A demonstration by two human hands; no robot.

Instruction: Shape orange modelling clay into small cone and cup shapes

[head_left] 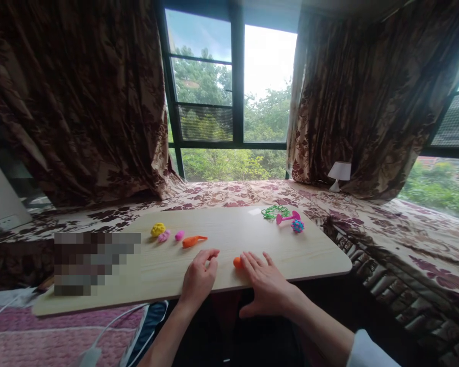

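On the tabletop (229,224), at or beyond the grip, 5 lumps (191,241), 1 spiky ball (297,226), 1 magenta toy (288,218) and 1 green tangle (274,212) were counted.

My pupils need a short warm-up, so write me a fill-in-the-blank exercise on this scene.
Of the person's two hands, the ____ one touches the short orange piece.
The spiky ball lies near tangled loops coloured ____.
The shade of the small lamp is ____.
The lump farthest left is ____.

Missing words: right; green; white; yellow.
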